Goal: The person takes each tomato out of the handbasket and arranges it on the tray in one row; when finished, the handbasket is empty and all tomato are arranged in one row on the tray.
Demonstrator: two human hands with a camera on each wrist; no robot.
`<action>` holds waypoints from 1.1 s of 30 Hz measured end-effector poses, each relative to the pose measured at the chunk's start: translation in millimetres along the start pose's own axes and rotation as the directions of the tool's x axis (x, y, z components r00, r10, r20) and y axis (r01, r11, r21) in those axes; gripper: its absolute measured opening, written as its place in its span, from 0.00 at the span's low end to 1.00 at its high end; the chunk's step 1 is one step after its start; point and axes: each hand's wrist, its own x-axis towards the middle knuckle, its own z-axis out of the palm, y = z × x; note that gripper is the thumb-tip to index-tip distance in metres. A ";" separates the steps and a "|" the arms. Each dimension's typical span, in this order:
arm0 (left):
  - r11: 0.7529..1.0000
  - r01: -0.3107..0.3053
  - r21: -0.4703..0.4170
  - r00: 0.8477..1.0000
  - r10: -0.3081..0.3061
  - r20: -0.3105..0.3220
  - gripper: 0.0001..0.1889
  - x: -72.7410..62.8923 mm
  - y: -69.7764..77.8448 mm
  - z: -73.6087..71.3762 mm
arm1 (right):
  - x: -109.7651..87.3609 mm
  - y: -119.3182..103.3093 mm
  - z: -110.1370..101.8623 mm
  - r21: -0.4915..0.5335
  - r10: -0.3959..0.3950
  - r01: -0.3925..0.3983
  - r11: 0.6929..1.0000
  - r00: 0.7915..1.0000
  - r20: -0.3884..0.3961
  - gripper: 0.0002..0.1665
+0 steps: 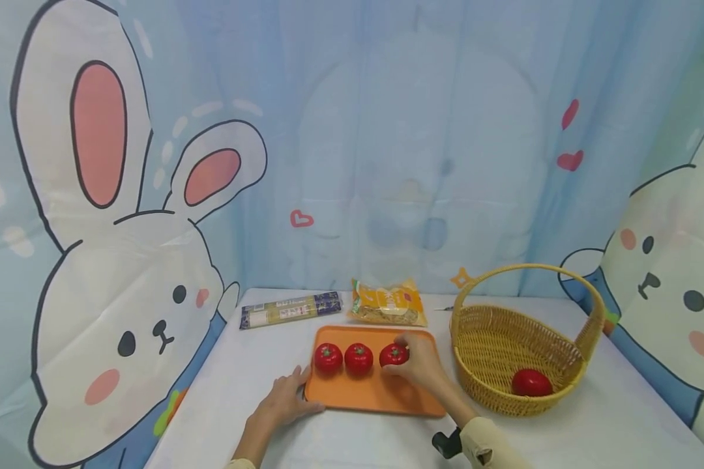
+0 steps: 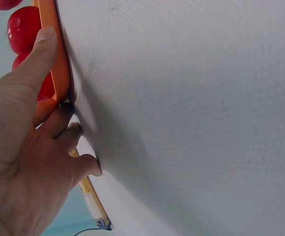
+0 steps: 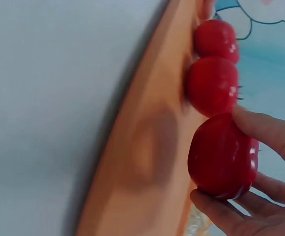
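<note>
An orange tray (image 1: 381, 398) carries two red tomatoes side by side, one at its left (image 1: 328, 359) and one (image 1: 359, 359) near the middle. To their right, my right hand (image 1: 418, 362) grips a third tomato (image 3: 223, 156) between thumb and fingers. In the right wrist view this tomato is raised over the tray, with a shadow below it. My left hand (image 1: 289, 398) holds the tray's near left corner, thumb along the front wall and fingers at the left side.
A yellow wicker basket (image 1: 480, 389) with a tall handle stands right of the tray, a red fruit-like piece (image 1: 530, 383) inside. Behind the tray lie a long packet of noodles (image 1: 291, 311) and a yellow bag (image 1: 388, 302). A printed curtain (image 1: 410, 143) hangs behind the white table (image 1: 223, 391).
</note>
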 end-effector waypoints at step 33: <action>0.999 -0.023 -0.025 1.000 0.023 -0.007 0.47 -4.2 0.5 -1.0 | 7.5 15.0 18.5 0.026 0.019 -0.019 0.999 1.000 0.009 0.39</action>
